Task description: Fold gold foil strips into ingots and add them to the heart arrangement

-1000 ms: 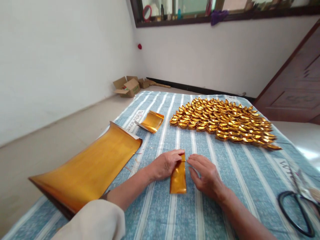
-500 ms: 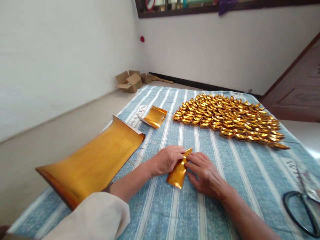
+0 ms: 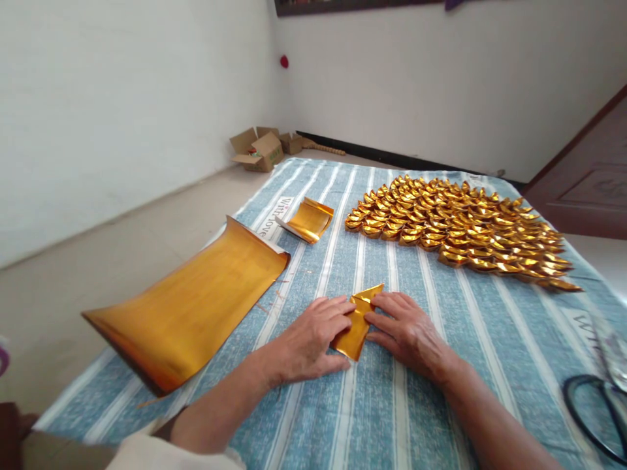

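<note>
A folded strip of gold foil paper (image 3: 353, 334) lies on the cloth in front of me, its far end folded to a slanted point. My left hand (image 3: 309, 336) holds its left edge with bent fingers on top, the thumb stretched out beside the near end. From the other side, my right hand (image 3: 410, 329) holds the right edge, fingertips pressed on the foil near the folded point. The fingertips hide parts of both long edges.
Folded gold ingots (image 3: 455, 222) stand in packed rows at the back right. A large gold foil sheet (image 3: 191, 307) lies left, with a smaller curled stack of foil (image 3: 309, 220) beyond it. Black-handled scissors (image 3: 600, 405) rest at the right edge. An open cardboard box (image 3: 259, 150) sits on the floor.
My left hand has drawn back toward me and left from the far end of the strip, its thumb now apart. The right hand stays at the right edge. The view has shifted slightly.
</note>
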The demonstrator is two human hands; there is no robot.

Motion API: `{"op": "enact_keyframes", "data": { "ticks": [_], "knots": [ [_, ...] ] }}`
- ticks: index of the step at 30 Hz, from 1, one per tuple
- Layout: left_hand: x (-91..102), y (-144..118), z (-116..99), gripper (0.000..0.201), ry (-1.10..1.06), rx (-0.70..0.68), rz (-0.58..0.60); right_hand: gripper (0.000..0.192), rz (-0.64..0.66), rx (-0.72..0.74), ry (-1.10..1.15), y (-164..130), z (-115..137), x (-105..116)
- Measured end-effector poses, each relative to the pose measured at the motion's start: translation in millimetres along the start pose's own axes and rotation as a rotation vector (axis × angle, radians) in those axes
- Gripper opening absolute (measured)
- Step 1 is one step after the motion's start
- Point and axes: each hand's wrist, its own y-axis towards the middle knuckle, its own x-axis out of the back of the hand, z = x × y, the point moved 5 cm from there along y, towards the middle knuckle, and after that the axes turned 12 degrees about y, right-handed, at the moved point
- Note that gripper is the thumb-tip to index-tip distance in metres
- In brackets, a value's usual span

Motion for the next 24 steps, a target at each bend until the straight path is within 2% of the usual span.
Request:
{"op": "enact_keyframes", "data": {
  "ticks": [10,14,18,24],
  "knots": [
    [0.3,0.3,4.0,0.002,-0.063,-0.016,-0.056,0.022,0.018,-0.013,-0.015,-0.8,0.6,0.0],
    [0.1,0.2,7.1,0.014,-0.077,0.004,-0.078,0.030,0.018,0.016,-0.006,-1.1,5.3,0.6],
    [-2.3,1.4,9.9,0.019,-0.091,0.019,-0.121,0.019,-0.047,-0.015,-0.033,0.7,4.8,-5.7],
    [-6.1,1.2,14.1,0.020,-0.139,0.113,-0.241,0.018,-0.139,-0.044,-0.051,1.9,3.9,-12.7]
  ]
}}
